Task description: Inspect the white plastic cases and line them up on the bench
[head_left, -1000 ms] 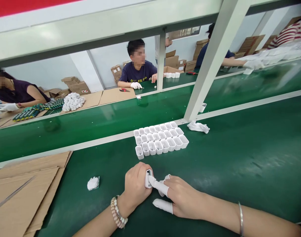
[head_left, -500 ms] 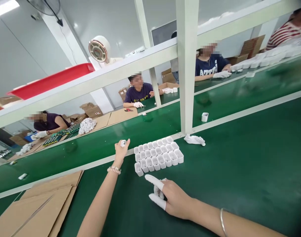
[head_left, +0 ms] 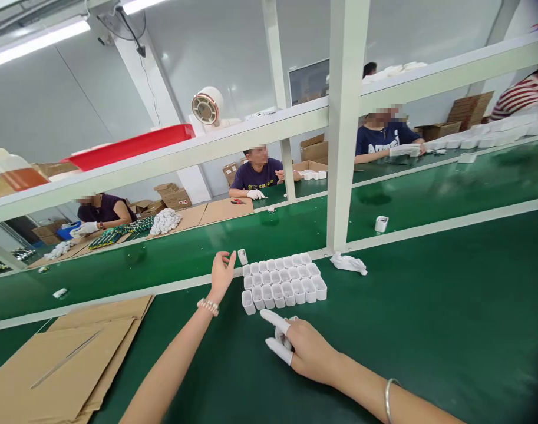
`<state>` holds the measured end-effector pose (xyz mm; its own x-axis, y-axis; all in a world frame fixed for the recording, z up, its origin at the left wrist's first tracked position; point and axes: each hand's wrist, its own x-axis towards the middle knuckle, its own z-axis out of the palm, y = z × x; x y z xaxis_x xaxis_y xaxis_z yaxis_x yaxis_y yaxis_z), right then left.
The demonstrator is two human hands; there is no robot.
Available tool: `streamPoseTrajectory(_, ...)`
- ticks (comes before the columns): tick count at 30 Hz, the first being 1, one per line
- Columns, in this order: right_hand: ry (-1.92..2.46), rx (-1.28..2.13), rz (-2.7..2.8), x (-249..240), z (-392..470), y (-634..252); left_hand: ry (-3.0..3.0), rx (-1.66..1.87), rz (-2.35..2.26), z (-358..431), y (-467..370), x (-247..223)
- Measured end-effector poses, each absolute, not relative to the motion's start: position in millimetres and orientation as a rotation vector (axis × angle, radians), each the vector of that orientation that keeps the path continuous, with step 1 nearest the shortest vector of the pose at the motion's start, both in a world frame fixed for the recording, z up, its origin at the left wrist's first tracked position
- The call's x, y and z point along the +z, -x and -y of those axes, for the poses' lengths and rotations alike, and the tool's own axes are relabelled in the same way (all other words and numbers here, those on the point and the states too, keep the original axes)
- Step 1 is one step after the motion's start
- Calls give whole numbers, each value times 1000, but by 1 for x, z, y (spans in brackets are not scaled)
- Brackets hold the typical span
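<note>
My left hand (head_left: 223, 274) is bare, with its fingers apart and nothing in it. Just right of its fingertips a small white case (head_left: 243, 256) with a dark part inside stands on the green belt. Rows of open white cups (head_left: 277, 293) are lined up on the dark green table. My right hand (head_left: 290, 341), in white finger covers, hovers in front of the cups. Its index finger and thumb are spread; the other fingers curl in, and whether they hold anything is hidden.
Flat cardboard (head_left: 69, 359) lies at the left. A white post (head_left: 346, 129) rises behind the cups, beside a crumpled white glove (head_left: 348, 263). Another white case (head_left: 381, 224) is on the belt (head_left: 198, 247). Several people sit across it.
My left hand has let go of the white case, which now stands on the belt. The view has tilted up a little; my right hand keeps nearly the same pose.
</note>
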<state>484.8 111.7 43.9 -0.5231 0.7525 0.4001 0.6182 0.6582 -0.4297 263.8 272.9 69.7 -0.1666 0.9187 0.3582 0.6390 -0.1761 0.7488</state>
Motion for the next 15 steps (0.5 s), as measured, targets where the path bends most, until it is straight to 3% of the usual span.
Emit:
streamPoseTrajectory(7,946,265,2250,38,-111,-485,-2111,1036,-1485,-153,-258,32)
streamPoseTrajectory(15,697,17,2198,58,-111,-437,-2165,1021,-1358,-156,-254,21)
